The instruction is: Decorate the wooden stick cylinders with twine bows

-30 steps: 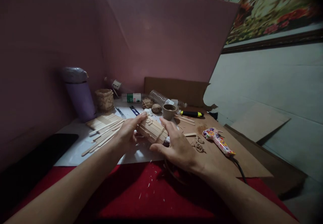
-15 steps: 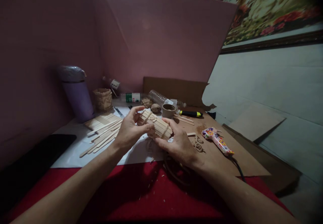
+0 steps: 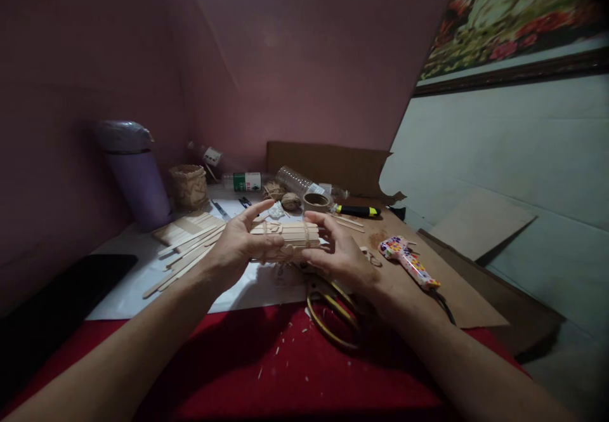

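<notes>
Between both hands I hold a bundle of wooden craft sticks (image 3: 292, 234) bound with twine near each end. My left hand (image 3: 247, 239) grips its left end, thumb across the near face. At the right end, my right hand (image 3: 337, 254) pinches it between thumb and fingers. The bundle lies nearly level above the white paper (image 3: 271, 285). Gold-handled scissors (image 3: 328, 311) rest below my right hand, their blades hidden. Loose craft sticks (image 3: 190, 257) are spread left of my left hand.
A patterned glue gun (image 3: 409, 263) lies on cardboard at the right. Behind the hands are a tape roll (image 3: 317, 202), a utility knife (image 3: 356, 211), a twine ball (image 3: 291, 202) and plastic bottles (image 3: 295, 181). A purple tumbler (image 3: 137, 181) stands left; wood scraps dot the red cloth (image 3: 285, 371).
The bundle has turned from slanting down to the right to nearly level, and sits slightly lower. Both hands still hold it. The scissors' handles now show more fully.
</notes>
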`<state>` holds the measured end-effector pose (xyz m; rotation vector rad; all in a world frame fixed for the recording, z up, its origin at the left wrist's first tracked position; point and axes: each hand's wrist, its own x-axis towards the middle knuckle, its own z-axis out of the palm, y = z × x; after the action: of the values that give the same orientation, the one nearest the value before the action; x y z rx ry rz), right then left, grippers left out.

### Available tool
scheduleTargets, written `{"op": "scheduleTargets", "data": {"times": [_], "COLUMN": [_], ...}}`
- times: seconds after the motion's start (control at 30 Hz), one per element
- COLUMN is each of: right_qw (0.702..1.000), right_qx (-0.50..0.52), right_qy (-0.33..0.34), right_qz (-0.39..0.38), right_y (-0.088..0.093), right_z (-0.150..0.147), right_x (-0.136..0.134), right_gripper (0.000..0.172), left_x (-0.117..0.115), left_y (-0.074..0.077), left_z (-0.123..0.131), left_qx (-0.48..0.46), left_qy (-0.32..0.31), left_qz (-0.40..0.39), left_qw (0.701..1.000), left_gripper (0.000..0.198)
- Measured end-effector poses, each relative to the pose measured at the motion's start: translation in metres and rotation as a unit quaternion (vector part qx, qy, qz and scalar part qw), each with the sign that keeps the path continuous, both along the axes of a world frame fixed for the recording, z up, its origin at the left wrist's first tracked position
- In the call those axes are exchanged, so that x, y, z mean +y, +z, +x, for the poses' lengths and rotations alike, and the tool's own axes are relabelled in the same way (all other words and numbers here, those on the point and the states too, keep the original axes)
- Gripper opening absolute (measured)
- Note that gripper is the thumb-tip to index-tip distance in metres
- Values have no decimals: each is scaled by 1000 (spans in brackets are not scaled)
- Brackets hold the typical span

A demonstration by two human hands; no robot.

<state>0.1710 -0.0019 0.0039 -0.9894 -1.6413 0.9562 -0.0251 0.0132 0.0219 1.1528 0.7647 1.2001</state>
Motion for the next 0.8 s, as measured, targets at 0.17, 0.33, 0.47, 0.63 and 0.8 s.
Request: {"op": "scheduleTargets", "data": {"times": [0.17, 0.33, 0.47, 0.63, 0.8], "right_qw": [999, 997, 995, 989, 990], "right_qx": [20, 8, 43, 84, 78], "right_qy": [-38, -55, -43, -18, -44], "right_qz": [-30, -48, -78, -123, -109], "right_y": [2, -2, -2, 2, 1], "right_z": [1, -1, -2, 0, 1], "right_x": [3, 5, 4, 2, 5], "right_gripper": [55, 54, 57, 55, 46], "left_x": [-2, -5, -6, -6, -5], "left_y": [-7, -12, -12, -12, -11], "left_z": [7, 11, 11, 11, 11], "left_qx": [-2, 4, 8, 2, -1], "left_qy": [5, 7, 5, 14, 18], "left_qz": [6, 12, 10, 7, 1], "left_qw": [1000, 1000, 1000, 1000, 1000], "left_gripper": [90, 89, 91, 87, 86]}}
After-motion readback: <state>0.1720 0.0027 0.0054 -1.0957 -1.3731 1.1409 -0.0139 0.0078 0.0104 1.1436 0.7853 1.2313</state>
